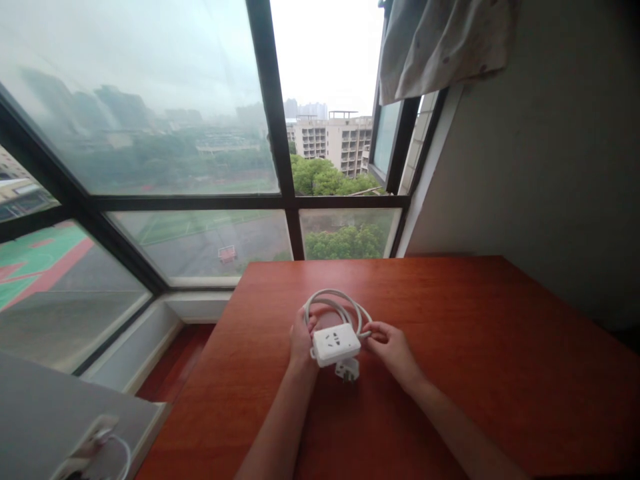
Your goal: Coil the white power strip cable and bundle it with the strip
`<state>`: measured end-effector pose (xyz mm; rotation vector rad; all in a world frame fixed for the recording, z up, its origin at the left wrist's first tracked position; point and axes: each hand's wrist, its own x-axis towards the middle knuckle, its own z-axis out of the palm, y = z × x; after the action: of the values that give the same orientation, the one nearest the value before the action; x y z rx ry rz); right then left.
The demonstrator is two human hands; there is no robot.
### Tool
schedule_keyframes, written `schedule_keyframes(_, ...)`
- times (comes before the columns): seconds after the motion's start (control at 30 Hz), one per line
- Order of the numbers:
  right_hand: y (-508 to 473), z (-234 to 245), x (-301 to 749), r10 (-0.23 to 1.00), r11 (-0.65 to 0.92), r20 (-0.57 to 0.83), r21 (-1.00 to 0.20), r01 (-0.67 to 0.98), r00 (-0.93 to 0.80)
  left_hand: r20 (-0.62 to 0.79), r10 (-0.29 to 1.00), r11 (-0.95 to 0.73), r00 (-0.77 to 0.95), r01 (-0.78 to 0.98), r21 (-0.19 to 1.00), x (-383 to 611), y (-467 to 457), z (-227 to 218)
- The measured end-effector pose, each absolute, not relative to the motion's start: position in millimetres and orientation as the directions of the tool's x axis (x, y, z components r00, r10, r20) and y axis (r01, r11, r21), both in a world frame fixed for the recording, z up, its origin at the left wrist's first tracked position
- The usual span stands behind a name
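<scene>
A small white power strip (335,344) with a socket face lies on the red-brown wooden table (475,333). Its white cable (334,303) is coiled in loops just behind it, and a white plug (349,369) sticks out beneath its near edge. My left hand (301,338) grips the left side of the strip and the coil, fingers curled round them. My right hand (393,347) pinches the cable at the strip's right side, fingers closed on it.
A large dark-framed window (280,167) rises behind the table, with a curtain (440,47) at the upper right. A grey wall (550,167) borders the table's right. At the lower left a grey surface (55,420) carries a white clip-like object (90,443) with a cord.
</scene>
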<state>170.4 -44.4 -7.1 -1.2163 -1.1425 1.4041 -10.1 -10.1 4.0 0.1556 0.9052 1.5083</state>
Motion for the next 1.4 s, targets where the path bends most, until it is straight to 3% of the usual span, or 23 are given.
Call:
schedule_keyframes(0.07, -44, -7, 167, 0.998, 0.006, -0.007, -0.973, 0.229, -0.056, -0.421, 0.890, 0.145, -0.175, -0.768, 0.624, -10, -12, 8)
schedule_keyframes(0.13, -42, -4, 166, 0.989, 0.147, 0.143, -0.857, 0.495, -0.046, -0.403, 0.904, 0.158, -0.141, -0.766, 0.623, -10, -14, 12)
schedule_keyframes(0.23, -42, 5, 162, 0.954, 0.286, 0.273, -0.711, 0.642, -0.122, -0.365, 0.930, 0.183, -0.041, -0.809, 0.558, -10, -17, 14)
schedule_keyframes(0.5, -42, 21, 123, 0.945, 0.318, 0.177, -0.705, 0.634, -0.277, -0.369, 0.923, 0.118, -0.111, -0.832, 0.543, -5, -11, 4)
schedule_keyframes(0.6, -37, 22, 115, 0.952, 0.277, 0.109, -0.702, 0.657, -0.284, -0.371, 0.912, 0.093, -0.173, -0.794, 0.600, -3, -12, 6)
schedule_keyframes(0.73, -32, 22, 112, 0.954, 0.252, 0.056, -0.684, 0.684, -0.294, -0.251, 0.943, 0.035, -0.217, -0.686, 0.727, -5, -16, 11)
schedule_keyframes(0.9, -30, 26, 107, 0.962, 0.233, 0.024, -0.587, 0.775, -0.271, -0.202, 0.975, 0.100, -0.097, -0.618, 0.780, -11, -18, 18)
schedule_keyframes(1.1, -35, 30, 105, 0.949, 0.307, 0.091, -0.489, 0.816, -0.302, -0.192, 0.980, 0.129, -0.052, -0.572, 0.810, -17, -17, 16)
schedule_keyframes(1.2, -35, 28, 107, 0.928, 0.360, 0.116, -0.530, 0.768, -0.354, -0.166, 0.986, 0.135, -0.001, -0.575, 0.807, -19, -17, 14)
schedule_keyframes(1.4, -14, 26, 139, 0.881, 0.323, 0.048, -0.788, 0.524, -0.471, -0.236, 0.969, 0.222, 0.076, -0.686, 0.692, -24, -13, 12)
